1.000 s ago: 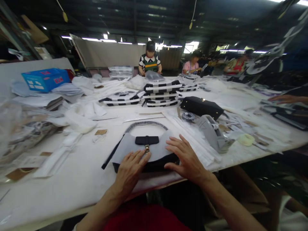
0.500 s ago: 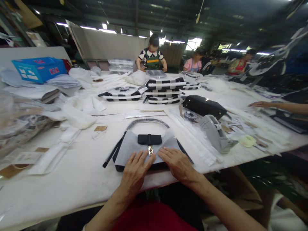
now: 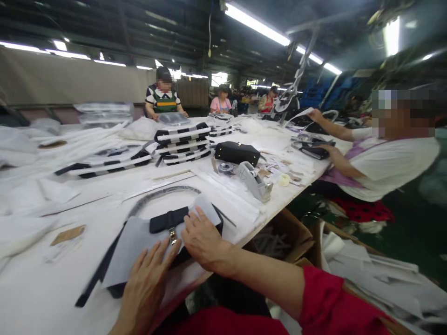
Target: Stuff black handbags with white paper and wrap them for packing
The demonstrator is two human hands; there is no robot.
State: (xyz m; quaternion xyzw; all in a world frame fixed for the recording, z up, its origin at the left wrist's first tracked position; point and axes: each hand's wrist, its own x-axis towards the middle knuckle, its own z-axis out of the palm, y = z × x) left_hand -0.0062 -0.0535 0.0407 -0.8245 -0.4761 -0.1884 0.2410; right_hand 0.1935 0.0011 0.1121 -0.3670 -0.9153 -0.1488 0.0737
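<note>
A dark handbag (image 3: 169,219) lies on the white table near its front edge, its wrapped handle (image 3: 153,194) arching toward the back. White sheet (image 3: 131,242) covers its front around the black flap and gold clasp (image 3: 172,236). My left hand (image 3: 148,279) rests on the lower part of the sheet, fingers extended, just below the clasp. Right of the clasp, my right hand (image 3: 204,239) lies on the sheet with its fingers stretched out. Neither hand grasps anything. A dark strap (image 3: 99,270) hangs off the bag's left side.
Behind the bag are stacked bags with white strips (image 3: 183,144), a black bag (image 3: 237,152) and a grey tape dispenser (image 3: 253,181). A co-worker (image 3: 391,144) handles a bag at the right. Boxes of scrap (image 3: 377,270) stand below the table's right edge.
The view has swung to the right, bringing the co-worker at the right and the scrap boxes into sight. Both my hands stay on the covered bag, which appears further left and tilted.
</note>
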